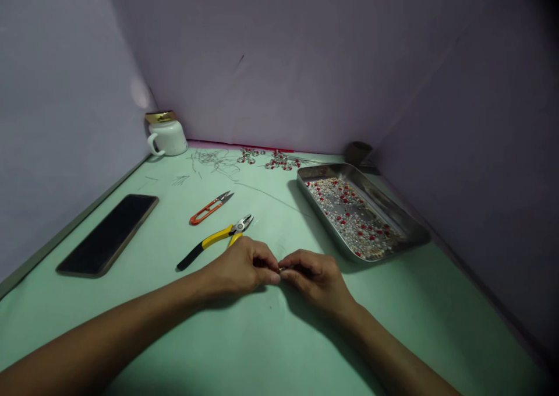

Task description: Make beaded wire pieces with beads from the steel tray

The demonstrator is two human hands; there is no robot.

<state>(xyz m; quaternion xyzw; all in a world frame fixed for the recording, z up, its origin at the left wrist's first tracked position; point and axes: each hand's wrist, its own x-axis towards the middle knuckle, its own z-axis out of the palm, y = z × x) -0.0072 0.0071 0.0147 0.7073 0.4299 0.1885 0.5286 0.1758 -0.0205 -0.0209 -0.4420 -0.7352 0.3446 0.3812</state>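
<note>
So both bare hands were down at the lower middle of the frame, fingertips practically meeting over a pale green tabletop (262, 349). The left hand (247, 268) had its thumb and forefinger pinched together, and the right hand (321, 276) was pinched the same way, both on a tiny gold-brown piece (282, 269) right between them, just below the frame's center. It was mostly covered by fingers, so I couldn't make out its shape. Just beyond the left hand lay yellow-and-black-handled metal pliers (218, 235), one handle partly hidden by that hand, with orange-handled metal snips (205, 211) a bit higher up. Right of center sat a rectangular silver metal tray (406, 227) with loose red and whitish beads (345, 215) spread inside. A flat black phone (109, 233) lay at middle left, and a rounded white mug (171, 140) stood at upper left.
</note>
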